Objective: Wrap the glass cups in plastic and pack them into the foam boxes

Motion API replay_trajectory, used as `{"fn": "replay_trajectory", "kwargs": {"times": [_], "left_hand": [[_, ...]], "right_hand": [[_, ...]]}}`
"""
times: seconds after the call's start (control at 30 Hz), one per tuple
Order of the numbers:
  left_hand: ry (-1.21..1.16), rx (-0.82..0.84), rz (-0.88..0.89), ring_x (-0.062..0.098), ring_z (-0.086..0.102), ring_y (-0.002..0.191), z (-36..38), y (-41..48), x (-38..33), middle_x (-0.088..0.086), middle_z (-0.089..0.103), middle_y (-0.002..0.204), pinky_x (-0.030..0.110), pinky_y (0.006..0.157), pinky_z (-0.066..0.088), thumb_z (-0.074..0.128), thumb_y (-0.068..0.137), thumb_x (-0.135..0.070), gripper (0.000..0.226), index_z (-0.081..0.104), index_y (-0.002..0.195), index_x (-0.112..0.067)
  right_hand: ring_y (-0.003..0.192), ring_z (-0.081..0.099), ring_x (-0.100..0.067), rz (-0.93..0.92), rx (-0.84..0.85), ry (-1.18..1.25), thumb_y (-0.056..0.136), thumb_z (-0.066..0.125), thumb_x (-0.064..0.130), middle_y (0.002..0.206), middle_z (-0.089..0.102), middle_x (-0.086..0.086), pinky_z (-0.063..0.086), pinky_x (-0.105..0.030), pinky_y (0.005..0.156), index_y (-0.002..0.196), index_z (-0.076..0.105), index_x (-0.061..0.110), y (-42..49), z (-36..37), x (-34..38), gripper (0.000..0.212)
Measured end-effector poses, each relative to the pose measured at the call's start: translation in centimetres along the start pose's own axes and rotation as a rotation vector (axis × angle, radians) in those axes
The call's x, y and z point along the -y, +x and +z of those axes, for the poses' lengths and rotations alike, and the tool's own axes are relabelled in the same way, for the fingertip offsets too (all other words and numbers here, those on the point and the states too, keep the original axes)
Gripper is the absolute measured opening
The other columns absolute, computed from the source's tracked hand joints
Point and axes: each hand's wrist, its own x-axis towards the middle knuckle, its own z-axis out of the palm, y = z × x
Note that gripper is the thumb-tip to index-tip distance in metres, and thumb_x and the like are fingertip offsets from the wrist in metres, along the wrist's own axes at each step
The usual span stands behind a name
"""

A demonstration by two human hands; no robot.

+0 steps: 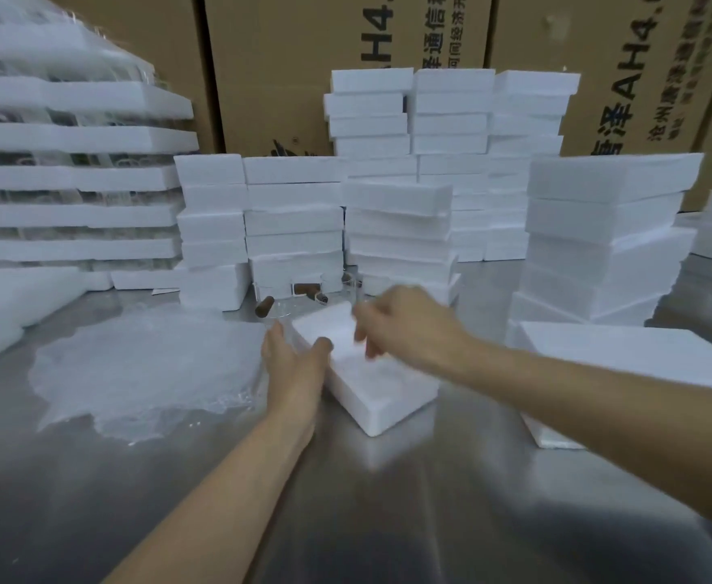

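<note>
Here, a white foam box [381,389] lies closed on the metal table [388,507] at the center of the frame, turned at an angle with 1 corner toward the camera. The left hand [293,364] lies against the box's left side, fingers fairly straight along the edge and the thumb over the top rim. The right hand [405,322] hovers just over the far part of the lid, its fingers curled downward; it is blurred, so I cannot tell whether it pinches anything or touches the foam. The 2 hands are near each other but apart.

Just behind the box, at the foot of the foam stacks, stand several clear glass cups [280,316] with brown handles, 1 of them close to the left hand's fingertips; none shows any wrapping. Left of center, a loose pile of thin plastic sheets [143,368] spreads flat over the table.

Stacks of closed foam boxes [295,221] fill the middle of the frame, with a taller stack [607,229] at the right and a flat foam piece [624,351] in front of it, partly hidden by the right forearm. At the upper left, foam trays [72,174] are layered with glassware between them. Brown printed cardboard cartons [287,65] stand along the top of the frame.
</note>
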Motion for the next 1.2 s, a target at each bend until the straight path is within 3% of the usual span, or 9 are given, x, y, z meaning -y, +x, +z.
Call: {"fn": "replay_trajectory", "kwargs": {"times": [0.13, 0.27, 0.37, 0.6, 0.67, 0.73, 0.83, 1.0, 1.2], "left_hand": [[0.142, 0.058, 0.086, 0.008, 0.024, 0.139, 0.1, 0.4, 0.9, -0.008, 0.019, 0.156, 0.026, 0.111, 0.022, 0.057, 0.09, -0.012, 0.059, 0.036, 0.144, -0.023], [0.21, 0.169, 0.195, 0.0, 0.033, 0.124, 0.3, 0.8, 1.3, -0.015, 0.029, 0.144, 0.021, 0.104, 0.026, 0.056, 0.089, -0.008, 0.048, 0.046, 0.132, -0.024], [0.234, 0.175, 0.191, 0.007, 0.031, 0.136, 0.3, 1.3, 1.4, -0.009, 0.031, 0.149, 0.036, 0.115, 0.027, 0.054, 0.086, -0.005, 0.053, 0.046, 0.136, -0.02], [0.074, 0.136, 0.078, 0.02, 0.054, 0.115, -0.1, 1.7, 0.8, 0.0, 0.046, 0.135, 0.038, 0.096, 0.049, 0.049, 0.082, 0.004, 0.048, 0.055, 0.121, -0.025], [-0.03, 0.102, -0.005, 0.02, 0.059, 0.106, -0.4, 1.8, 0.5, 0.005, 0.053, 0.127, 0.03, 0.079, 0.052, 0.046, 0.081, 0.007, 0.052, 0.056, 0.123, -0.022], [-0.065, 0.066, -0.06, 0.018, 0.055, 0.113, -0.8, 1.7, 0.5, 0.005, 0.051, 0.128, 0.032, 0.09, 0.05, 0.046, 0.081, 0.007, 0.055, 0.055, 0.126, -0.023], [-0.066, 0.053, -0.086, 0.019, 0.051, 0.119, -1.0, 1.2, 0.3, 0.006, 0.049, 0.132, 0.041, 0.105, 0.043, 0.047, 0.08, 0.006, 0.054, 0.056, 0.122, -0.027], [-0.11, 0.053, -0.075, 0.028, 0.054, 0.119, -0.8, 0.5, -0.5, 0.011, 0.052, 0.132, 0.048, 0.104, 0.044, 0.046, 0.08, 0.007, 0.051, 0.058, 0.116, -0.027], [-0.089, 0.133, -0.04, 0.025, 0.06, 0.112, -1.1, 0.3, -0.4, 0.005, 0.058, 0.127, 0.042, 0.097, 0.05, 0.04, 0.087, 0.01, 0.055, 0.059, 0.124, -0.026]], "right_hand": [[0.108, 0.057, -0.024, -0.076, -0.459, -0.166, 0.088, 0.048, 0.028, 0.115, 0.063, -0.003, 0.042, -0.031, 0.081, 0.11, 0.065, 0.018, 8.5, -4.5, -2.0, 0.03], [0.144, 0.016, -0.027, 0.003, -0.391, -0.402, 0.089, 0.056, 0.027, 0.153, 0.027, -0.01, 0.023, -0.043, 0.113, 0.145, 0.033, 0.013, 15.5, -7.9, -5.6, 0.062], [0.141, 0.021, -0.028, 0.106, -0.242, -0.467, 0.089, 0.058, 0.028, 0.142, 0.041, -0.014, 0.013, -0.044, 0.118, 0.137, 0.045, 0.011, 17.4, -7.9, -7.2, 0.053], [0.116, 0.048, -0.025, 0.083, -0.529, -0.254, 0.085, 0.054, 0.037, 0.101, 0.064, -0.006, 0.006, -0.041, 0.116, 0.108, 0.06, 0.014, 12.0, -4.3, -0.8, 0.033], [0.089, 0.052, -0.023, -0.02, -0.492, -0.238, 0.083, 0.053, 0.041, 0.075, 0.056, 0.002, 0.015, -0.04, 0.113, 0.095, 0.058, 0.016, 7.8, -2.3, 1.1, 0.028], [0.075, 0.045, -0.023, -0.11, -0.502, -0.304, 0.081, 0.053, 0.039, 0.065, 0.044, 0.005, 0.027, -0.038, 0.098, 0.089, 0.055, 0.017, 3.4, -0.4, 1.4, 0.024], [0.08, 0.051, -0.024, -0.126, -0.54, -0.405, 0.085, 0.049, 0.037, 0.078, 0.055, 0.002, 0.027, -0.036, 0.081, 0.091, 0.055, 0.015, -1.4, 1.4, -0.5, 0.024], [0.091, 0.056, -0.025, -0.042, -0.39, -0.429, 0.091, 0.043, 0.038, 0.095, 0.066, 0.001, 0.026, -0.033, 0.076, 0.12, 0.053, 0.019, -3.6, 2.3, -3.9, 0.036], [0.081, 0.056, -0.019, -0.146, -0.093, -0.255, 0.094, 0.029, 0.059, 0.095, 0.061, 0.007, 0.033, -0.031, 0.064, 0.118, 0.048, 0.028, -3.8, 2.8, -5.3, 0.044]]}}
